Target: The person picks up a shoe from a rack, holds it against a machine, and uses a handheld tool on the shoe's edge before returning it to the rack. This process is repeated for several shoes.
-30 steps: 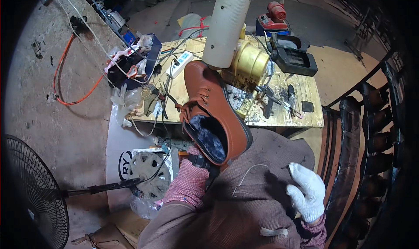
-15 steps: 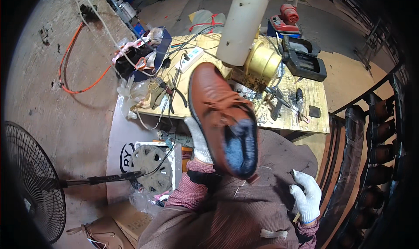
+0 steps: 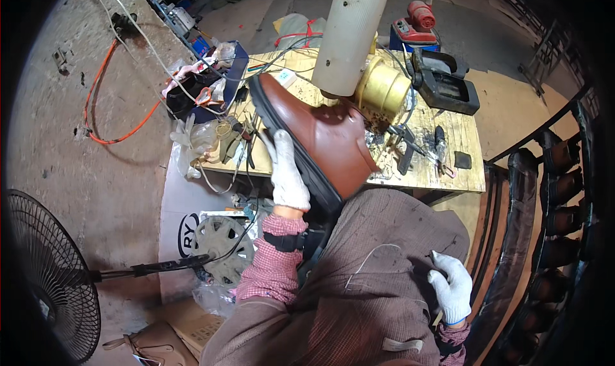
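Observation:
My left hand, in a white knit glove, supports a brown leather shoe along its thick black sole. The shoe is tilted on its side, its toe toward the upper left and its heel toward my knees. Its smooth side faces up, and the laces and opening are turned out of sight. My right hand, gloved in white as well, rests by my right thigh with its fingers curled. A small dark tip shows at its fingertips, and the rest of what it holds is hidden.
A wooden workbench carries a pale cylinder with a yellow metal part, pliers, cables and black trays. A rack of dark shoes stands right. At left are a fan and an orange hose.
My left hand has rolled the shoe onto its side, away from showing its laces and lining, and swung the toe to the left. My right hand has hardly moved.

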The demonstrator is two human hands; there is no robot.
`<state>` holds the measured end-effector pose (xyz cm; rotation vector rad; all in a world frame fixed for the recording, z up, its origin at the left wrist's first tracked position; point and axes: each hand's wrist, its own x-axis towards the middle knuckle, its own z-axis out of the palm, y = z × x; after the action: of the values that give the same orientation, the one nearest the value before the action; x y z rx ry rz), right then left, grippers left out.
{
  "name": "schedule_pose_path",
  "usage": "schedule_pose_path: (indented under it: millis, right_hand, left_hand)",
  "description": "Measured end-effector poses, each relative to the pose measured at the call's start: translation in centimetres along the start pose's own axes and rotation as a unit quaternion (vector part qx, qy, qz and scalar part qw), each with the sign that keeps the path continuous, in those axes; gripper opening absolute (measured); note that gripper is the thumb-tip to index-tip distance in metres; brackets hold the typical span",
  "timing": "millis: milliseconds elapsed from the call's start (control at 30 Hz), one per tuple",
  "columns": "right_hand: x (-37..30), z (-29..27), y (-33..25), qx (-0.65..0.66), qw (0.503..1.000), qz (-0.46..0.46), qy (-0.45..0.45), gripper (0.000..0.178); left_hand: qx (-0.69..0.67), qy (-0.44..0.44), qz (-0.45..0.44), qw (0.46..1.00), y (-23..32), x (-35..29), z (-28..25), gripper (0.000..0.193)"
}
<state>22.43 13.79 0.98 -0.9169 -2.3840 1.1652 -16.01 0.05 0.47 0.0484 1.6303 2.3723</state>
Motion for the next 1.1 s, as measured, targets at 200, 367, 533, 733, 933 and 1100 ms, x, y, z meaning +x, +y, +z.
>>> schedule_pose_path:
  millis: [200, 367, 533, 733, 933, 1100]
  right_hand:
    - [2.4, -1.5, 1.3, -0.065, 0.997, -0.041, -0.011, 0.04]
    - [8.7, -1.8, 2.0, -0.065, 0.994, -0.083, -0.025, 0.058]
    - [18.4, 4.0, 3.1, -0.139, 0.986, -0.098, 0.006, 0.086]
    - [24.5, 11.4, 4.2, 0.354, 0.932, 0.074, -0.031, 0.058]
    - [25.2, 13.4, 2.1, 0.368, 0.92, 0.13, -0.028, 0.026]
    - [20.6, 10.8, -1.4, 0.447, 0.874, 0.172, -0.074, 0.031]
  left_hand:
    - [0.011, 0.079, 0.092, 0.993, 3.6, 2.6, 4.0, 0.107]
    - [0.017, 0.075, 0.105, 0.991, 5.2, 5.1, 5.7, 0.117]
    - [-0.022, 0.046, 0.1, 0.994, 4.7, 6.2, 5.0, 0.121]
    - [-0.092, -0.04, 0.023, 0.995, 2.9, 3.7, -1.4, 0.102]
    - [-0.14, -0.078, -0.194, 0.968, -0.9, -5.8, -9.5, 0.09]
    - [-0.089, -0.171, -0.254, 0.948, -3.4, -10.6, -8.1, 0.085]
